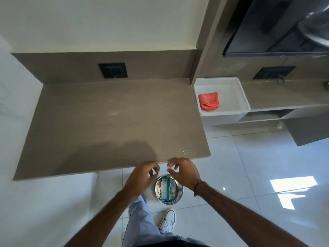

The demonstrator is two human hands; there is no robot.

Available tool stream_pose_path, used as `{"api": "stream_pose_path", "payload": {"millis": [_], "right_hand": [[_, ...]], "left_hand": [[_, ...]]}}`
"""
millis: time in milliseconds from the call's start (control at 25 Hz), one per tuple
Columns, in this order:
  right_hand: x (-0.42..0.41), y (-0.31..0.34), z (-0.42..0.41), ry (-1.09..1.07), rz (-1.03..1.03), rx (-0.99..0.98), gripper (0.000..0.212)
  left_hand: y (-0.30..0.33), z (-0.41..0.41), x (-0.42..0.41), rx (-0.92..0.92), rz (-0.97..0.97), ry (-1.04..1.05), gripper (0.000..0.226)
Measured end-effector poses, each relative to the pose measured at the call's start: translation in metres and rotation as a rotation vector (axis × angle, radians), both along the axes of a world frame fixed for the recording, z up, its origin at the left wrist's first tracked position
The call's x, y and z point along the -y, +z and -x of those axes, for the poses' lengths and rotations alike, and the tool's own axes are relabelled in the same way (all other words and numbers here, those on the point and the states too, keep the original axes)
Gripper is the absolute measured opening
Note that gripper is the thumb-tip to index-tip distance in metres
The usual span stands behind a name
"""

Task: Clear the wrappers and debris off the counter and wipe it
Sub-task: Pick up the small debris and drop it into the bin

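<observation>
Below counter (110,118) edge, wrapper (166,190) in bin (179,188), lengthwise front-back.

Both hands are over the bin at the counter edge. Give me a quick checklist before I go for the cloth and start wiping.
1. Wrappers off the brown counter: ok, none visible on it.
2. Fine debris gone: not ok, pale specks remain near the front right corner and faint smears mid-surface.
3. Round metal bin on the floor holds the teal wrapper: ok.
4. Right hand empty: cannot tell, something small and pale shows at its fingertips.
5. Left hand empty: cannot tell, fingers curled and blurred.
6. Folded coral cloth available: ok, lying in the white plastic tub right of the counter.
</observation>
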State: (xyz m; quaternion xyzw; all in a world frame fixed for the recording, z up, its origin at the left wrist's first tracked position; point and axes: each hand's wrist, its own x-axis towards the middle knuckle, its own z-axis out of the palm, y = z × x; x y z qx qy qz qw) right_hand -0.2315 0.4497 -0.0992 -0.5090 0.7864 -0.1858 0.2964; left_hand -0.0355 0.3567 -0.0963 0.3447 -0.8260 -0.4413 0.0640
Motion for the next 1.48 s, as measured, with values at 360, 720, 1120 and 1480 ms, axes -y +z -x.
{"api": "stream_pose_path", "payload": {"millis": [360, 720, 1120, 1480], "right_hand": [[-0.067, -0.021, -0.006, -0.112, -0.141, -0.095, 0.026], [-0.054, 0.002, 0.005, -0.169, 0.104, -0.214, 0.013], [0.016, 0.045, 0.055, -0.116, -0.031, -0.464, 0.092], [0.06, 0.045, 0.164, -0.236, -0.116, -0.438, 0.094]], "left_hand": [[-0.019, 0.007, -0.054, 0.212, 0.068, 0.073, 0.026], [0.01, 0.008, -0.036, 0.093, 0.242, 0.197, 0.008], [0.019, 0.057, 0.047, 0.404, 0.531, -0.048, 0.087], [0.02, 0.165, 0.112, 0.387, 0.489, -0.137, 0.081]]}}
